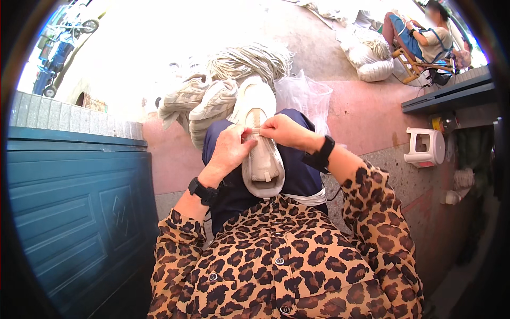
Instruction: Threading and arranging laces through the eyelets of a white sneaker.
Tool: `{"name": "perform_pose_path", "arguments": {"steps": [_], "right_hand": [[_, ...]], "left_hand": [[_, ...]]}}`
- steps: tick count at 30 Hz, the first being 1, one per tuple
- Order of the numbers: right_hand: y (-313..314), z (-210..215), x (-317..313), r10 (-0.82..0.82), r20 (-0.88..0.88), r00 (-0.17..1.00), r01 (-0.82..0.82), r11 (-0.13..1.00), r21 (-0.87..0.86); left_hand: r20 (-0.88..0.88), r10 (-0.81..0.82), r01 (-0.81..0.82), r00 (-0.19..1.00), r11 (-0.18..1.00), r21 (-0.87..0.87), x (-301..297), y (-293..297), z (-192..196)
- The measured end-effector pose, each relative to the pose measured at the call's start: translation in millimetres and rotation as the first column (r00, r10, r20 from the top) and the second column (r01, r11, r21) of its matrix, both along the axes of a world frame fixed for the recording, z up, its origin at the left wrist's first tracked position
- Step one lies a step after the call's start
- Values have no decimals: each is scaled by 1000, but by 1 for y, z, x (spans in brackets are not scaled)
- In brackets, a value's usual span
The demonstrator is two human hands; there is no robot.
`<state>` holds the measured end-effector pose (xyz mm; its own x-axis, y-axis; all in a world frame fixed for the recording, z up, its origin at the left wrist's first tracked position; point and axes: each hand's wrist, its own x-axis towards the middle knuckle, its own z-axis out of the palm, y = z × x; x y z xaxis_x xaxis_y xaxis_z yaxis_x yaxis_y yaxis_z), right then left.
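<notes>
Head view: right hand (287, 132) at the shoe's lacing, fingers curled and tips drawn close together; whether a lace is caught between them, cannot tell. Left hand (228, 149) just beside it, thumb and forefinger slightly parted at the upper's left edge; any grip on a lace too small to make out. Under both: a beige-white sneaker (264, 159), in the lap between the thighs, collar opening toward the torso, toe end pointing away. Black wristbands, one on the left wrist (204, 191), one on the right (320, 155). Dark blue trousers (297, 173) below, leopard-print shirt (276, 250) nearer. Beyond the knees, a cluster of similar pale sneakers (204, 103), heaped close together; behind them a thick bundle of off-white laces (249, 59). Clear plastic bag (305, 98) just right of these, on pinkish paving (361, 114). Farther right, a white plastic stool (425, 147), well apart. Left side: blue panelled door (79, 212). Upper right, a co-worker (425, 40) seated on a chair, a pale stuffed sack (374, 69) nearby.
</notes>
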<state>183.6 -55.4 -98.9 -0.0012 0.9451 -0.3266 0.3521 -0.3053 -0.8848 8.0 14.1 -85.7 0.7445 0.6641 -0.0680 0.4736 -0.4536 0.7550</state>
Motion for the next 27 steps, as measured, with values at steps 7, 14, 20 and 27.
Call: {"name": "perform_pose_path", "arguments": {"steps": [7, 14, 20, 27], "right_hand": [[-15, 2, -4, -190, 122, 974, 165, 968, 190], [-8, -3, -25, -267, 223, 938, 188, 929, 319], [-13, -12, -20, -218, 124, 968, 171, 935, 309], [-25, -17, -22, -311, 146, 939, 203, 845, 494]], "left_hand": [[108, 12, -10, 994, 1000, -21, 0, -1, -5], [55, -86, 79, 995, 988, 130, 3, 3, -4], [-119, -180, 202, 976, 958, 203, 12, 10, 3], [-102, -232, 253, 967, 906, 340, 1, 29, 1]]}}
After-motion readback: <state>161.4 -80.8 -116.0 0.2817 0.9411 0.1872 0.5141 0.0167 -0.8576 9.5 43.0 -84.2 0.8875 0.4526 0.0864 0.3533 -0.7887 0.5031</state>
